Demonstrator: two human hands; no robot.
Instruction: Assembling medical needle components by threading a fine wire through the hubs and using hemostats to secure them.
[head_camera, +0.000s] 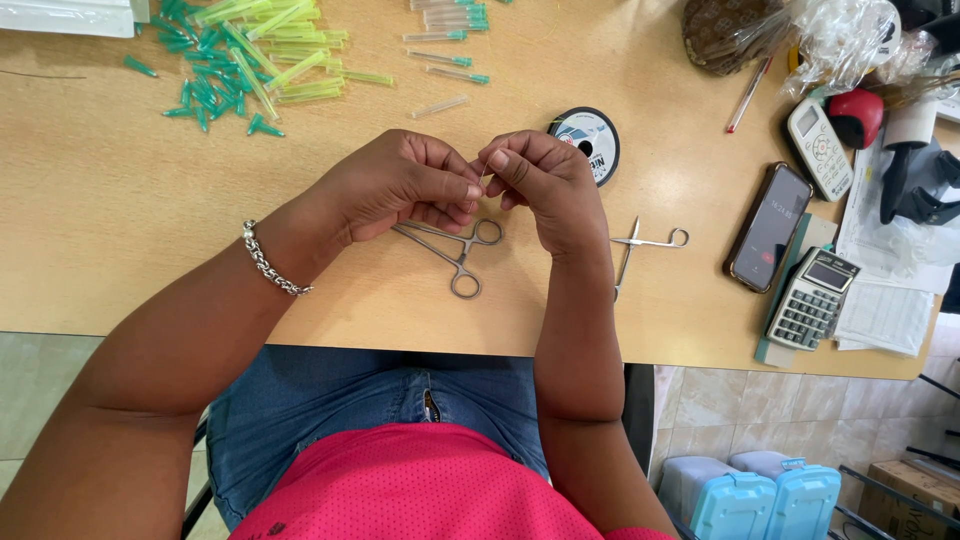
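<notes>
My left hand (400, 185) and my right hand (535, 180) meet above the wooden table (100, 200), fingertips pinched together on a very thin yellowish thread or needle piece (487, 175), which is too small to make out. A metal bracelet (268, 262) circles my left wrist. Steel forceps (455, 250) lie on the table just under my hands. A second pair of small scissors-like forceps (640, 250) lies to the right of my right wrist. A round black spool of line (590, 135) sits just beyond my right hand.
Green needle caps and yellow-green tubes (250, 60) are heaped at the far left; several capped needles (445, 45) lie farther back. At right are a phone (770, 225), a calculator (812, 298), a white handset (825, 150), papers, plastic bags. Two blue boxes (745, 495) stand on the floor.
</notes>
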